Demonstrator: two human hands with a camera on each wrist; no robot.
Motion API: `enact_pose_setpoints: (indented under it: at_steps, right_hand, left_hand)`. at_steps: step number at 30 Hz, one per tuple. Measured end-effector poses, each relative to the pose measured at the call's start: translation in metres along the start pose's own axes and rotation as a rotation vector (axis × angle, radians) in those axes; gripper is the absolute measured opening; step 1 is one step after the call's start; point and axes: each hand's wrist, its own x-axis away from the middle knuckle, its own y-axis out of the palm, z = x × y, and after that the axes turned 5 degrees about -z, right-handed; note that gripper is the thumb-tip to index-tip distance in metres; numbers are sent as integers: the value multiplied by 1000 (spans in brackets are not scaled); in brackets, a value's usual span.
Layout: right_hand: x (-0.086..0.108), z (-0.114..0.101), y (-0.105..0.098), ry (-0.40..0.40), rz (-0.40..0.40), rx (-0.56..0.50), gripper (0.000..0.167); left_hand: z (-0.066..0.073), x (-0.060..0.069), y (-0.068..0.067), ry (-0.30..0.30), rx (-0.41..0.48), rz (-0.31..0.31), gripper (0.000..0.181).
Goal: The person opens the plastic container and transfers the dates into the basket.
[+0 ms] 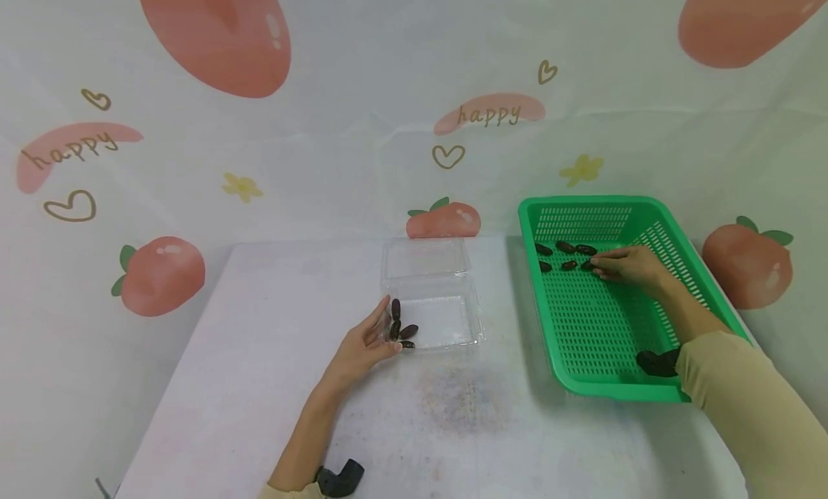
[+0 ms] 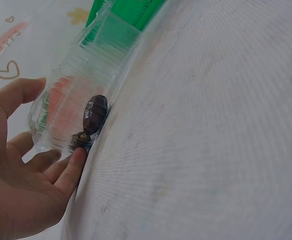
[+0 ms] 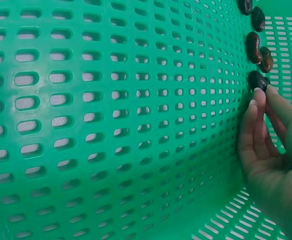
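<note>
A clear plastic clamshell box (image 1: 446, 319) lies with its lid (image 1: 423, 258) folded back on the table. Several dark brown dates (image 1: 409, 331) sit along the box's left side. My left hand (image 1: 359, 348) holds that side, thumb at one corner and fingers at the other; in the left wrist view the fingers touch the ribbed wall. Inside the green basket (image 1: 563, 377), my right hand (image 1: 630, 265) pinches a date (image 3: 258, 80) between thumb and fingertips. Several other dates (image 1: 566, 246) lie beside it in loose rows at the basket's far left.
The basket stands on the right of the white-covered table (image 1: 246, 355), its slotted walls rising around the right hand. A printed backdrop (image 1: 349, 125) hangs right behind the table. Dark straps (image 1: 341, 479) are on both wrists.
</note>
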Motion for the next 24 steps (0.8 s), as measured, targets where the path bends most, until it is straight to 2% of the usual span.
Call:
enact_pose_setpoints:
  at_steps: [10,20,24]
  right_hand:
    - [1,-1,0,19,-21,-123,53]
    - [3,-7,0,49,0,-169,52]
    - [7,-12,-1,54,23,-119,51]
  left_hand:
    - [0,-1,0,3,2,-4,90]
    - [0,0,0,2,2,-2,89]
    - [1,1,0,-9,11,1,89]
